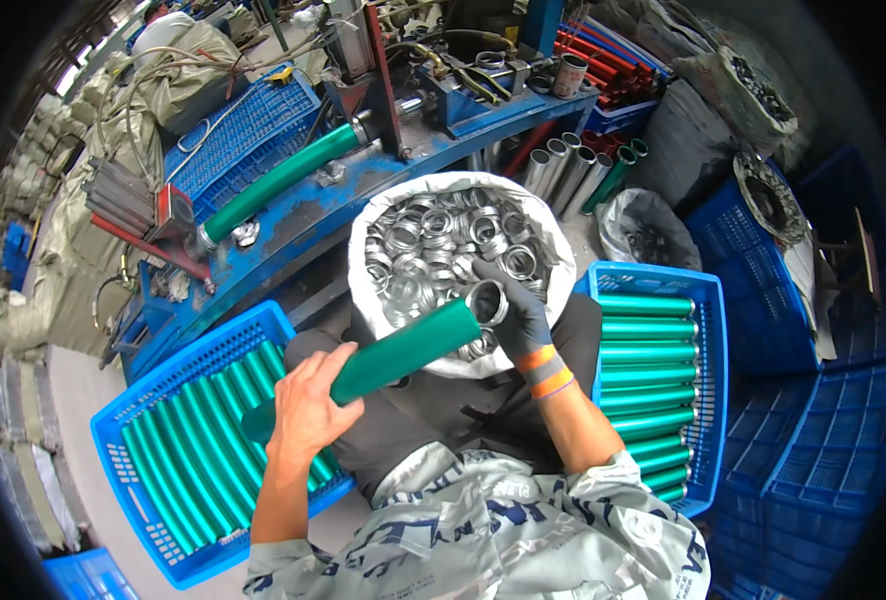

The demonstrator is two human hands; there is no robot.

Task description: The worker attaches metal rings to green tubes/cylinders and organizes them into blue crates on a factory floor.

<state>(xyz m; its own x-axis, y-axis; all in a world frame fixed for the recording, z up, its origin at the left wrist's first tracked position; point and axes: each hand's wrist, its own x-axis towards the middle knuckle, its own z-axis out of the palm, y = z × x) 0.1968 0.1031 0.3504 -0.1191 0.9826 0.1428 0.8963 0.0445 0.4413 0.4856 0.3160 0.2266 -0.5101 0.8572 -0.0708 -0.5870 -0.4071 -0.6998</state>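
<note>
Head view: we see our bare left hand wrapped around the near end of a green tube, which slants up and to the right across our lap. Our right hand, in a dark glove with orange cuff bands, closes on a silver metal ring held at the far end of that tube; whether the ring is already seated on the tube or only touching it, we cannot quite tell from here. Just behind the hands stands an open white sack filled with more silver rings. A blue crate at our left holds green tubes lying side by side, and a second blue crate at our right holds green tubes stacked with silver ends. Beyond the sack runs a blue metal bench with another green tube clamped on it.
</note>
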